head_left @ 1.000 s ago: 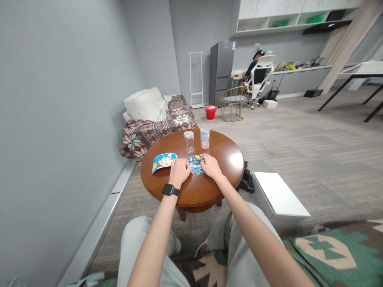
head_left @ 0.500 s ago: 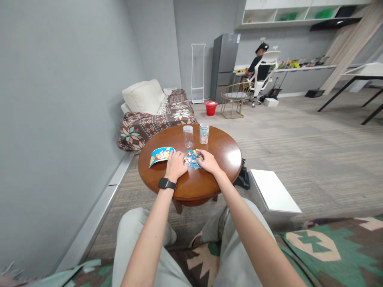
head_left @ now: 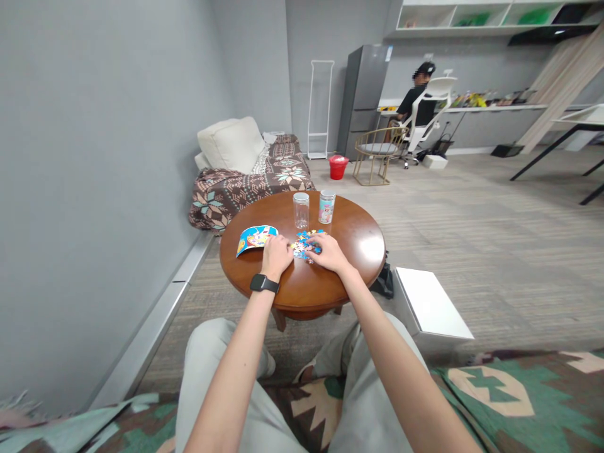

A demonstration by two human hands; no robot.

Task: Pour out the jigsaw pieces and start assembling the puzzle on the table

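A small heap of blue and yellow puzzle pieces point(head_left: 304, 242) lies on the round brown wooden table point(head_left: 358, 242). My left hand point(head_left: 276, 255), a black watch on its wrist, rests on the table at the heap's left edge with fingers curled. My right hand point(head_left: 330, 251) lies over the heap's right side, fingers bent onto the pieces. Whether either hand holds a piece is hidden. A colourful picture card point(head_left: 255, 238) lies left of my left hand. Behind the heap stand a clear empty jar point(head_left: 301, 209) and a jar with a printed label point(head_left: 326, 207).
A low white box point(head_left: 431, 305) stands right of the table. A sofa with patterned blanket and cream cushion point(head_left: 231, 148) is behind it by the grey wall. Farther back are a red bucket point(head_left: 338, 167), a gold chair, a fridge, and a person seated in a white office chair point(head_left: 419, 104).
The view has shifted a little. Both hands have stayed at the puzzle heap, with their fingers moving slightly among the pieces.
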